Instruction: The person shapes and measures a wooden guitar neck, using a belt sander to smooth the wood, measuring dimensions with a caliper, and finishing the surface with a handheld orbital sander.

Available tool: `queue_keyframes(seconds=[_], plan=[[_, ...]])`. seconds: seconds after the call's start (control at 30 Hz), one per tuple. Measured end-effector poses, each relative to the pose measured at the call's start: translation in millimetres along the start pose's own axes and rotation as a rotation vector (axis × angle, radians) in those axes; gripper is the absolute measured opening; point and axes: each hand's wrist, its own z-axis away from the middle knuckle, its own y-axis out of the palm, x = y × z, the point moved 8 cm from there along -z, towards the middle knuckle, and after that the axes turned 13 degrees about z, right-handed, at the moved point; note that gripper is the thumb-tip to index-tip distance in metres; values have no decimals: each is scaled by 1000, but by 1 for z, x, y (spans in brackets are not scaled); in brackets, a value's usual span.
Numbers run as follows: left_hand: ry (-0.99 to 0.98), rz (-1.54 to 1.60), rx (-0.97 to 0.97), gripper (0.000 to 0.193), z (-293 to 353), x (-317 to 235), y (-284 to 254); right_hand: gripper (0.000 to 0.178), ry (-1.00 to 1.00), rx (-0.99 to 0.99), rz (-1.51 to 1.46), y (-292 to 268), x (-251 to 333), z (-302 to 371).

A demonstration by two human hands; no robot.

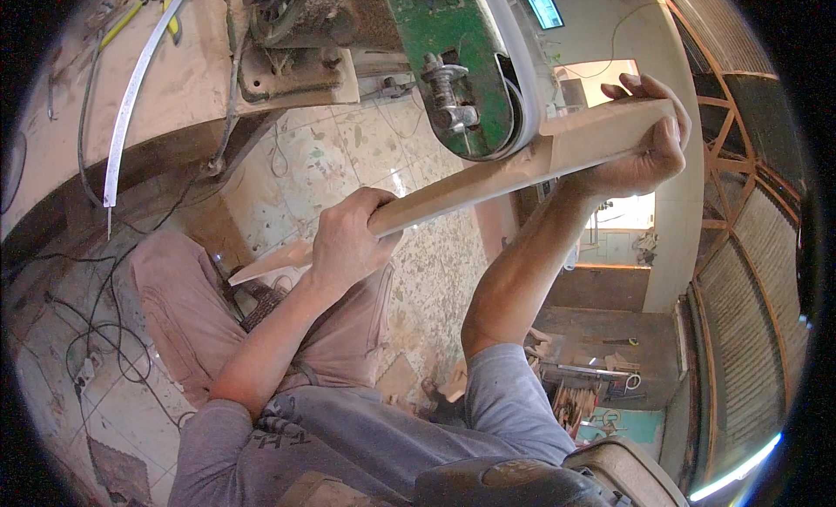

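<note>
A long, shaped piece of pale wood (488,180) slants across the view from lower left to upper right. My left hand (353,235) is wrapped round its narrower part, and the tapering end sticks out beyond the wrist, over my lap. At the wide end, my right hand (649,150) grips the wood with the thumb on the near face and the fingers behind. The wood's upper edge meets the rounded end of a green belt sander (466,89), where the sanding belt (514,37) curves round. Whether the belt runs cannot be told.
A dusty workbench (52,158) at upper left bears yellow-handled pliers (122,26) and a pale strip (131,115) hanging over its edge. Black cables (96,324) coil on the tiled floor at left. Wood pieces (579,402) are stacked to the right, behind my arm.
</note>
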Motion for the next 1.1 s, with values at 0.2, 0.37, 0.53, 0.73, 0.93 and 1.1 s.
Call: queue_keyframes(seconds=[0.2,0.37,0.53,0.73,0.93,1.1], plan=[[-17,-11,99,25,-4,4,2,32,177,4,243,0,7,0],[-45,26,100,38,-3,5,0,26,234,-14,287,-1,11,-2],[-11,50,106,43,0,5,-1,25,257,7,433,-3,16,-2],[-3,38,125,51,1,-1,-3,25,313,68,706,-7,17,-2],[-71,11,171,56,7,10,6,30,224,95,860,-1,28,-6],[-71,79,168,59,7,13,10,32,224,133,986,-1,25,-7]])
